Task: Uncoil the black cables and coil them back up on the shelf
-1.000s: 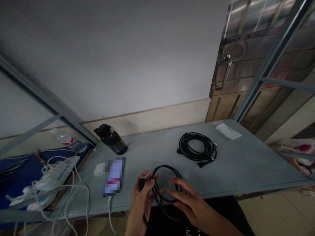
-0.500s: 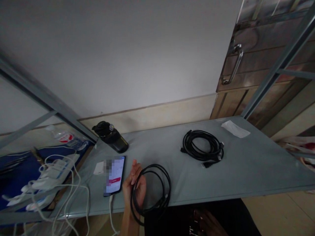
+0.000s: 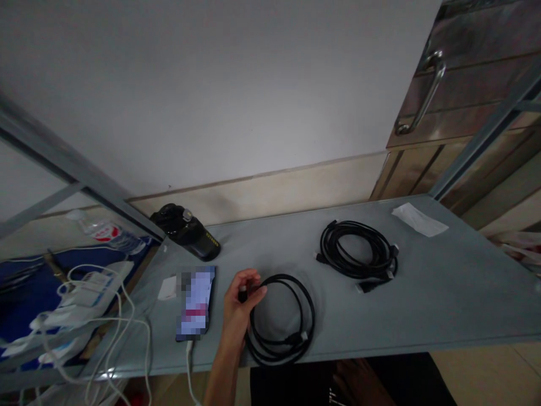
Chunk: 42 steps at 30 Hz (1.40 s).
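My left hand (image 3: 243, 296) is closed around part of a coiled black cable (image 3: 311, 316) at the front edge of the grey table. A dark cable end shows between its thumb and fingers. The coil spreads to the right of the hand, with a plug on its lower right side. My right hand (image 3: 357, 379) hangs below the table edge over dark clothing; its fingers are too dark to make out. Farther right on the table lies a thicker coil of black cable (image 3: 332, 254) with several plugs.
Left of my left hand lies a phone (image 3: 196, 304) with a white cable. Behind it leans a black bottle (image 3: 190, 237). A white paper (image 3: 420, 220) lies at the back right; white power strips (image 3: 91, 293) are far left.
My left hand has turned and its fingers have curled; the coil, earlier hanging around the hand, now lies lower and flatter to its right. The view has shifted slightly.
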{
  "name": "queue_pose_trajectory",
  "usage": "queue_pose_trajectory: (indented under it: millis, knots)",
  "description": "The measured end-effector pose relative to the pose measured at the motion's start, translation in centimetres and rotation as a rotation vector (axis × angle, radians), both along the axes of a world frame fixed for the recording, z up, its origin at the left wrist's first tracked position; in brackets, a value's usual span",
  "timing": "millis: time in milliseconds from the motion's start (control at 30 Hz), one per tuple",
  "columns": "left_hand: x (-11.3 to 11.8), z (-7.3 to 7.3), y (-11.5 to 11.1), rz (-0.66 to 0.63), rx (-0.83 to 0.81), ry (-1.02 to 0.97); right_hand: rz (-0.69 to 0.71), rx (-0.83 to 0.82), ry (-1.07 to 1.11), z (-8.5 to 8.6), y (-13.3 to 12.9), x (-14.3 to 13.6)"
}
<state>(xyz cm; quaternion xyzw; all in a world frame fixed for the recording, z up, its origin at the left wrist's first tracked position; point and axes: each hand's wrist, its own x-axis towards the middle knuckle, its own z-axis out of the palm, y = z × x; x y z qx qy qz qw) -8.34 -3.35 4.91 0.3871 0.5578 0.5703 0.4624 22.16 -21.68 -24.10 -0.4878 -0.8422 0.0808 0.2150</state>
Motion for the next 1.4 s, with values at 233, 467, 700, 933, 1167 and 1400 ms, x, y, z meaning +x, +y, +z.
queue_pose_trajectory:
  millis: [233, 467, 700, 933, 1167, 1400]
  knots:
    - [0.8, -0.9, 0.6, -0.060, 0.040, 0.273, 0.048, -0.002, 0.008, -2.2, -0.5, 0.3]
    - [3.6, -1.0, 1.8, -0.044, 0.157, 0.437, 0.044, -0.096, 0.000, -2.7, -1.2, 1.2]
    - [5.4, 5.3, -3.3, -0.021, 0.359, 0.453, -0.002, -0.175, -0.019, -2.1, -1.8, 0.7]
    - [6.3, 4.2, -6.1, -0.231, 0.394, 0.564, -0.083, -0.124, -0.003, -4.5, -1.5, -1.1]
    - [6.6, 2.6, -6.9, -0.272, 0.368, 0.574, -0.112, -0.088, 0.011, -4.1, -1.2, -1.0]
    - [12.4, 5.0, -2.6, -0.620, 0.516, 0.612, 0.010, -0.082, 0.028, -1.2, -1.6, 1.5]
